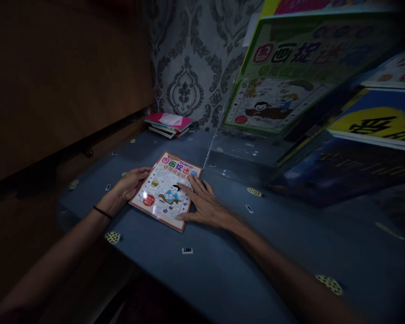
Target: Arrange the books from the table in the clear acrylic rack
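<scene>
Booklet [164,191] on table [219,254] before stack [169,122]

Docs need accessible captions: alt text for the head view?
Left hand at the left edge of an orange-bordered hide-and-seek picture book on a blue-grey fruit-print table, right hand spread across it. Stacked books lie behind; a green-bordered book is displayed at right.

The head-worn camera looks forward and down from above the near edge of the blue-grey, fruit-patterned table [222,265], fairly close over its top, facing the grey damask-patterned wallpaper [185,87] beyond.
</scene>
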Tool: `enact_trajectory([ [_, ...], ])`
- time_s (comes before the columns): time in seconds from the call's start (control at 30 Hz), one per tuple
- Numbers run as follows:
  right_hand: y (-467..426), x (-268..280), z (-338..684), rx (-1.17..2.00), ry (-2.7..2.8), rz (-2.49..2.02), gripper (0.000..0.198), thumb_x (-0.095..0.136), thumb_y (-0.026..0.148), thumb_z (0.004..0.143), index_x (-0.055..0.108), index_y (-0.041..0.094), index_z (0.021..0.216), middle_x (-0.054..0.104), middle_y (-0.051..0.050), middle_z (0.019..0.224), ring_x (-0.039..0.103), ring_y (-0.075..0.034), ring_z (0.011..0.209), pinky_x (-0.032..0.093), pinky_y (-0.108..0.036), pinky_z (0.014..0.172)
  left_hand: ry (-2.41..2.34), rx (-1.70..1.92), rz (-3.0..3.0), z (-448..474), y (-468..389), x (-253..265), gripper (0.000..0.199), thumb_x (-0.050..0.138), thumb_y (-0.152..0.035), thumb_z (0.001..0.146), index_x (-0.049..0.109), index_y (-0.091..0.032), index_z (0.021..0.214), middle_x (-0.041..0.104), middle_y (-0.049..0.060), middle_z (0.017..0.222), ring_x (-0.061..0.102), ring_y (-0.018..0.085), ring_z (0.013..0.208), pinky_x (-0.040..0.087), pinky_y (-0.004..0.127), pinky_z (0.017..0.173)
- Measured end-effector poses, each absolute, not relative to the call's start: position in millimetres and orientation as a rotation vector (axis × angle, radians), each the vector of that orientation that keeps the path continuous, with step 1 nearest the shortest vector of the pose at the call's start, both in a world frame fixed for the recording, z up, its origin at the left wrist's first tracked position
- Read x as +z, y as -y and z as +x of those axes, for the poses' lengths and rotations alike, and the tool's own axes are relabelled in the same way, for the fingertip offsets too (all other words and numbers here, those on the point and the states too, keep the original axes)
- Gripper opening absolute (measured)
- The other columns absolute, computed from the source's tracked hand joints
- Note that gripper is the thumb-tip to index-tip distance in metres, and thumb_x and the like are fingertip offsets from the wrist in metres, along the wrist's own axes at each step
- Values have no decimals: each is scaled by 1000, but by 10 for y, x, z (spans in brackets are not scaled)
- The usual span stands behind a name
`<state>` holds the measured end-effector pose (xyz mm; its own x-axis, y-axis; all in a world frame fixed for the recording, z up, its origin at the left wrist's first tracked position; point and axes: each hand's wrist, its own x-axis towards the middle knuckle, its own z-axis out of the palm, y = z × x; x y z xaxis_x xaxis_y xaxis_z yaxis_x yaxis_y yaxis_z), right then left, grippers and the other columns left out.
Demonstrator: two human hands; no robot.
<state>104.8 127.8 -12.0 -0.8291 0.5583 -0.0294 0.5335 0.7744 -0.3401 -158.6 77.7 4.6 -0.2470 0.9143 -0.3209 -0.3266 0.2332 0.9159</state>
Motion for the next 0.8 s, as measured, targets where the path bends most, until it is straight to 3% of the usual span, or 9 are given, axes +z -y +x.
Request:
enact_trajectory([
  [0.2,-1262,-200,1041,447,2858,-824,112,56,83,77,18,21,161,9,-22,167,4,-41,155,12,-67,120,-1347,1329,745,-1575,-830,-17,9,66,-10,82,66,-13,90,74,9,80,72,20,72,61,33,71],
  [0.4,-1236,-202,1034,370,2841,-811,105,56,83,78,30,21,159,20,-23,165,12,-45,153,19,-69,118,-1579,1276,1054,-1586,-882,-95,22,62,-25,80,66,-14,98,71,4,75,67,19,68,56,30,67],
  [0.5,-1208,-177,1013,387,2855,-858,103,52,84,79,31,22,158,17,-23,166,8,-45,153,17,-69,118,-1725,1225,1299,-1603,-918,-101,24,60,-30,80,69,-15,97,71,3,82,64,21,79,53,31,75],
  [0.67,-1176,-129,999,398,2861,-910,99,53,83,79,35,24,157,18,-20,167,7,-43,154,15,-66,120,-1876,1090,1642,-1555,-1019,-22,24,58,-20,81,72,-17,101,65,7,95,57,26,100,43,42,101],
  [0.8,-1177,-127,1000,397,2858,-904,97,51,83,80,38,23,155,19,-21,166,6,-43,154,14,-67,120,-1905,893,2047,-1459,-1171,132,35,47,-15,89,67,-16,118,63,9,103,58,24,105,45,41,102],
])
